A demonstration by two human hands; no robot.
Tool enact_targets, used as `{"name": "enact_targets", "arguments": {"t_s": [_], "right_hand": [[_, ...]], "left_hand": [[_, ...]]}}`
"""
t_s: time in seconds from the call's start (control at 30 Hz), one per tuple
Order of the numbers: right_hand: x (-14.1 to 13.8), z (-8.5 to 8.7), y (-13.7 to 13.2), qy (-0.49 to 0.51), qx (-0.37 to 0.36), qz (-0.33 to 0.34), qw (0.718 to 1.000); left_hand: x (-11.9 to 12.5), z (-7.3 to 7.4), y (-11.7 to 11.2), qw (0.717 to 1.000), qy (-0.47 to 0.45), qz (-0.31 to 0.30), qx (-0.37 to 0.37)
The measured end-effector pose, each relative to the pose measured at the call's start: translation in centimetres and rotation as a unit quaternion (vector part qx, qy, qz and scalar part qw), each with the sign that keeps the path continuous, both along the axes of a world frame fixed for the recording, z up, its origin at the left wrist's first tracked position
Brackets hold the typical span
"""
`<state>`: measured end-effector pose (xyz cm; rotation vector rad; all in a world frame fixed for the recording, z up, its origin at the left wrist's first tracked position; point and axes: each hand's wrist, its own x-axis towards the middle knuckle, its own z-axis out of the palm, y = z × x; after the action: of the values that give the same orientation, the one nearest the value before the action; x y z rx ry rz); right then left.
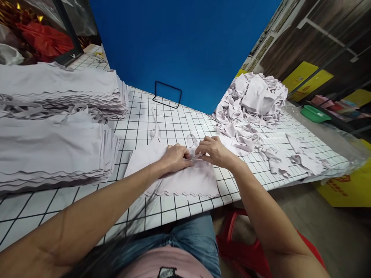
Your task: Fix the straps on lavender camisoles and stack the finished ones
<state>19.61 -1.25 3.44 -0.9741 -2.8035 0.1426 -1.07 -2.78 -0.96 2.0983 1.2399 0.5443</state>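
A pale pink-white camisole lies flat in front of me, its wavy hem towards my body and a thin strap stretching away at the far left. My left hand rests on its upper edge, with thumb and fingers pinched on the fabric. Close by on the right, my right hand pinches the same edge near the other strap, which loops up between the hands. The exact bit of cloth between the fingertips is partly hidden.
Neat stacks of the same garments stand on the left of the checked table. A loose heap of garments lies at the back right, with several crumpled pieces nearer. A blue panel rises behind. A red stool stands below.
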Motion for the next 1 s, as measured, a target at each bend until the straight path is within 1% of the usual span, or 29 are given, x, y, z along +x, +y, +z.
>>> {"name": "enact_targets", "arguments": {"t_s": [0.07,0.13,0.23,0.3,0.33,0.4,0.47,0.53,0.57,0.67,0.73,0.8,0.83,0.87,0.9,0.93,1.0], "right_hand": [[0.3,0.4,1.5,0.033,0.025,-0.042,0.998],[0.4,0.6,3.4,0.095,0.049,-0.084,0.991],[0.2,0.3,6.7,0.205,0.046,-0.114,0.971],[-0.2,-0.3,8.8,0.265,0.004,-0.144,0.953],[-0.5,-0.7,9.7,0.28,-0.032,-0.168,0.945],[-1.0,-1.6,10.9,0.273,-0.118,-0.22,0.929],[-1.6,-2.5,11.5,0.23,-0.173,-0.265,0.92],[-2.0,-3.4,11.5,0.194,-0.182,-0.29,0.919],[-2.0,-3.8,11.4,0.185,-0.179,-0.297,0.92],[-1.5,-4.3,11.2,0.17,-0.186,-0.3,0.92],[-0.5,-4.1,11.0,0.157,-0.207,-0.291,0.921],[0.8,-3.3,10.5,0.129,-0.226,-0.273,0.926],[1.4,-2.9,9.9,0.115,-0.222,-0.266,0.931],[2.0,-2.4,9.0,0.103,-0.199,-0.261,0.939],[2.4,-2.1,7.9,0.104,-0.157,-0.262,0.947],[2.6,-1.8,6.4,0.119,-0.099,-0.268,0.951],[2.5,-1.9,2.5,0.168,0.023,-0.281,0.945]], "left_hand": [[-0.2,-0.3,0.2,1.0,0.001,-0.006,0.019],[-0.3,-0.3,0.3,0.999,0.008,-0.017,0.028],[-0.4,-0.2,0.2,0.999,0.02,-0.028,0.026],[-0.4,-0.1,0.1,0.999,0.024,-0.024,0.034],[-0.3,-0.2,0.0,0.999,0.024,-0.017,0.043],[-0.2,-0.6,-0.3,0.997,0.024,0.0,0.078],[0.0,-1.2,-0.5,0.991,0.025,0.001,0.131],[0.3,-1.8,-0.7,0.983,0.045,-0.016,0.175],[0.4,-2.0,-0.8,0.981,0.066,-0.028,0.183],[0.7,-2.4,-0.9,0.975,0.136,-0.07,0.16],[0.7,-2.4,-0.8,0.972,0.164,-0.093,0.139],[0.7,-2.3,-0.8,0.97,0.176,-0.103,0.129],[0.7,-2.3,-0.7,0.97,0.18,-0.104,0.124],[0.8,-2.3,-0.6,0.97,0.184,-0.105,0.12],[0.8,-2.3,-0.6,0.97,0.187,-0.105,0.115],[0.8,-2.3,-0.5,0.97,0.191,-0.104,0.112],[0.9,-2.3,-0.4,0.969,0.195,-0.102,0.11]]}}
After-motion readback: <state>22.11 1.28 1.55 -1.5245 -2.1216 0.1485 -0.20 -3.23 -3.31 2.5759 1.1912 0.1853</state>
